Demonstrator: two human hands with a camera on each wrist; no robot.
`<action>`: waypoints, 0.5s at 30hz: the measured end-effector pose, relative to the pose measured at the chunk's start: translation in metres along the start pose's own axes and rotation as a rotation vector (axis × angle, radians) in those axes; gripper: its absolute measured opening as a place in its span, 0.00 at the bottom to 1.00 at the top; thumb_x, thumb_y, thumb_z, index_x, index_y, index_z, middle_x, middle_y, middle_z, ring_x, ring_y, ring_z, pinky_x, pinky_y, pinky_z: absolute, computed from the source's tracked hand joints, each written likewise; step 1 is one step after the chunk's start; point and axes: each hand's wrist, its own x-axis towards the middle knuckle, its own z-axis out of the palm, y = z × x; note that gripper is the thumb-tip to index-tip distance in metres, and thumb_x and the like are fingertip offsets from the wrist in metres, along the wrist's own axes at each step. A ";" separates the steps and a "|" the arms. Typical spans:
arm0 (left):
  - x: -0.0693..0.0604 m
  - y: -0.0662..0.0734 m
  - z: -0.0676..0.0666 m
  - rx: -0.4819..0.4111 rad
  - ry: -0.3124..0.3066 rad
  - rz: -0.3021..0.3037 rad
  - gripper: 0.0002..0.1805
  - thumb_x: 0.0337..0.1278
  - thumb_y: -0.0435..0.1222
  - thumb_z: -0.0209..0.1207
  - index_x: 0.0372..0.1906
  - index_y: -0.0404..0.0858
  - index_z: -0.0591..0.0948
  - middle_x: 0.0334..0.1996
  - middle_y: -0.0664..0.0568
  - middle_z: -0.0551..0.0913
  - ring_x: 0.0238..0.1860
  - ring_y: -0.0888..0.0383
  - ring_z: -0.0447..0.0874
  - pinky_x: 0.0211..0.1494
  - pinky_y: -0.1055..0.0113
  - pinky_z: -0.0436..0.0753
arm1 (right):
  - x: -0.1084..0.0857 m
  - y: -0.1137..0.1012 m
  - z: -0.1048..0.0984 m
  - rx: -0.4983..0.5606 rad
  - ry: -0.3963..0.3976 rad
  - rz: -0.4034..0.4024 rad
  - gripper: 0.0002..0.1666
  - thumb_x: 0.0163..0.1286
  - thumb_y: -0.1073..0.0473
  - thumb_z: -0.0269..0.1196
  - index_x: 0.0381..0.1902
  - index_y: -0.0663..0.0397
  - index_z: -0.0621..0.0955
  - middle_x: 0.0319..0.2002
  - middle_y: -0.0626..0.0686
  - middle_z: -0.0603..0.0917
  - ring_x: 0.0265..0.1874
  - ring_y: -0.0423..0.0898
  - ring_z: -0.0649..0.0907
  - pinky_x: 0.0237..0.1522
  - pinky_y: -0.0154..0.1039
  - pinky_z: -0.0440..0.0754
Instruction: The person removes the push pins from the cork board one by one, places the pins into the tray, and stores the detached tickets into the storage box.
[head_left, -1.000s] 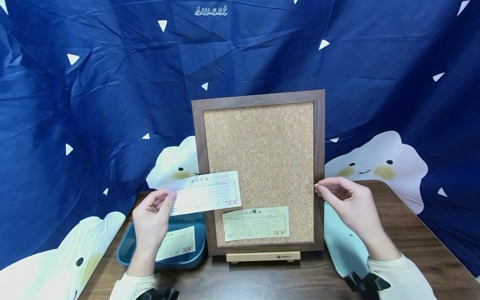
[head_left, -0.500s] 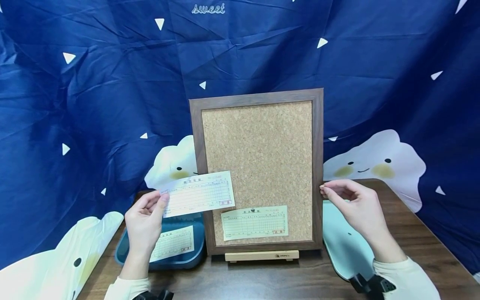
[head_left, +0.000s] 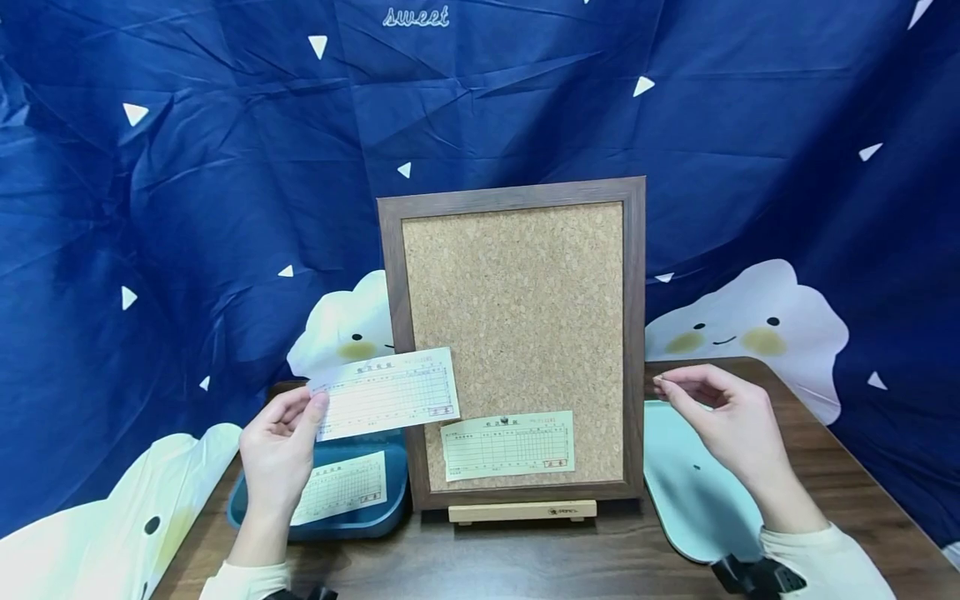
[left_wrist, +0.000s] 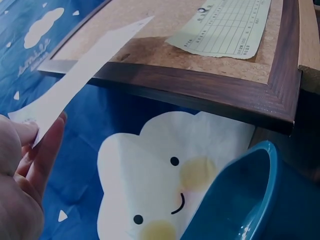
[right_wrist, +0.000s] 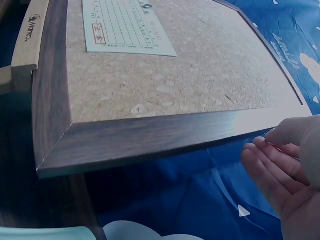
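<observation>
My left hand (head_left: 277,458) pinches a paper receipt slip (head_left: 386,396) by its left end, thumb on its front. The slip is slightly tilted and overlaps the left frame of a corkboard (head_left: 517,308) in the head view. Low on the cork, a pale green receipt slip (head_left: 510,454) hangs from a dark pushpin (head_left: 504,421). Right of the board, my right hand (head_left: 731,429) pinches a tiny thing that looks like a pushpin, mostly hidden by thumb and forefinger. In the right wrist view its fingertips (right_wrist: 260,142) are beside the board's wooden frame (right_wrist: 150,137).
A blue tray (head_left: 352,529) with another receipt slip (head_left: 348,487) stands left of the board. A mint-green tray (head_left: 686,508) with a small dark thing (head_left: 697,467) lies to the right. The board stands on a wooden holder (head_left: 522,512) on the table.
My left hand has drawn the slip left and slightly down, away from the cork. My right hand has moved right, off the board's edge, still pinching. The view has shifted slightly.
</observation>
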 end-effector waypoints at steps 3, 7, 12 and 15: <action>0.000 0.000 -0.003 -0.007 0.002 -0.012 0.11 0.71 0.30 0.69 0.50 0.26 0.89 0.35 0.74 0.90 0.36 0.74 0.90 0.46 0.82 0.85 | -0.001 0.001 -0.001 0.008 -0.003 -0.002 0.09 0.65 0.75 0.73 0.41 0.61 0.91 0.34 0.27 0.91 0.35 0.18 0.86 0.43 0.15 0.80; 0.000 -0.002 -0.006 -0.014 0.012 -0.020 0.10 0.70 0.30 0.69 0.49 0.26 0.89 0.35 0.67 0.92 0.34 0.74 0.90 0.44 0.82 0.85 | -0.003 0.004 -0.003 -0.005 -0.006 0.000 0.09 0.66 0.75 0.73 0.40 0.60 0.91 0.34 0.18 0.87 0.35 0.18 0.86 0.43 0.15 0.80; 0.000 -0.005 -0.011 0.012 0.026 -0.020 0.10 0.70 0.30 0.70 0.49 0.26 0.89 0.35 0.61 0.93 0.33 0.74 0.88 0.42 0.82 0.85 | -0.007 0.008 -0.005 -0.031 -0.014 0.009 0.09 0.67 0.73 0.73 0.41 0.57 0.91 0.33 0.35 0.93 0.34 0.18 0.85 0.40 0.15 0.80; -0.001 -0.005 -0.013 0.045 0.028 -0.025 0.11 0.71 0.32 0.70 0.49 0.27 0.89 0.36 0.63 0.93 0.33 0.75 0.88 0.42 0.83 0.84 | -0.009 0.010 -0.006 -0.034 -0.018 0.016 0.09 0.67 0.73 0.73 0.41 0.57 0.91 0.33 0.39 0.94 0.34 0.18 0.86 0.39 0.16 0.80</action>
